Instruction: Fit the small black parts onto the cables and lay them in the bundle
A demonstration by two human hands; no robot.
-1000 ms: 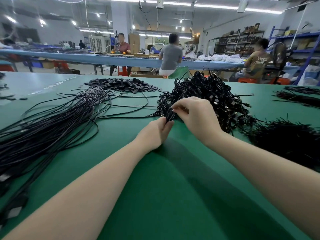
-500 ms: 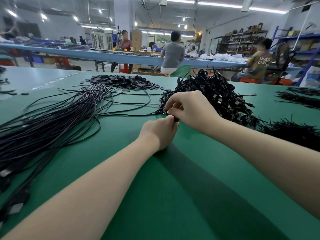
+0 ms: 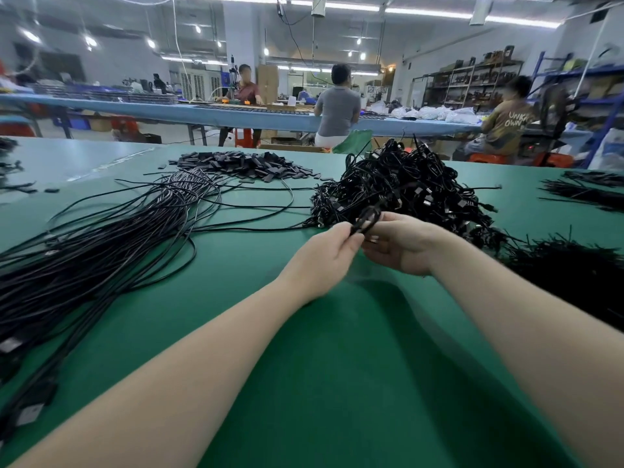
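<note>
Both hands meet at the middle of the green table (image 3: 337, 366), just in front of a tangled heap of black cables (image 3: 405, 190). My left hand (image 3: 324, 261) pinches a looped black cable (image 3: 366, 219) between thumb and fingertips. My right hand (image 3: 398, 244) is turned palm up, its fingers curled round the same loop. A pile of small flat black parts (image 3: 243, 165) lies farther back, left of the heap. A long bundle of straight black cables (image 3: 101, 244) fans across the left side. Whether a part sits on the held cable is hidden.
More black cable bunches lie at the right (image 3: 574, 268) and far right (image 3: 587, 189). Connector ends of the left bundle reach the near left edge (image 3: 30, 410). Beyond the table, three people sit or stand at a long blue workbench (image 3: 169, 111).
My right hand has turned from knuckles-up to palm-up and lifted. A loop of cable now stands above the fingers of both hands. The view has shifted slightly.
</note>
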